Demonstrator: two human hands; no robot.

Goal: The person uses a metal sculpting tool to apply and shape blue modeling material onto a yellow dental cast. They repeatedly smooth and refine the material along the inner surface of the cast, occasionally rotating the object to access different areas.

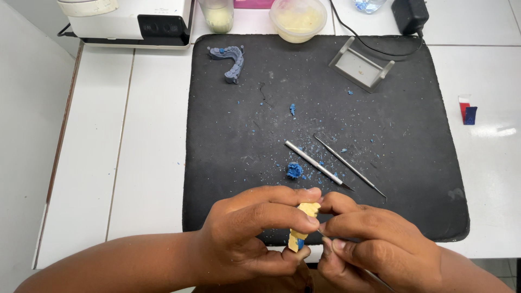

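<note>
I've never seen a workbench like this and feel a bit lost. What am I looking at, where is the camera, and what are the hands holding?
There is one picture, taken by a camera worn on a person's head, looking down at their own two bare hands over a white table. There is no machine arm here.

The left hand pinches a small yellowish cast with a blue bit at its lower end. The right hand holds a thin tool against it; only a sliver of the tool shows, so I cannot tell its kind.

On the table lies a black mat sprinkled with blue crumbs. On it are two slim metal hand tools, a blue lump, a grey-blue arch-shaped model and a small grey stand. Behind the mat stand a white appliance and a lidded tub.
</note>
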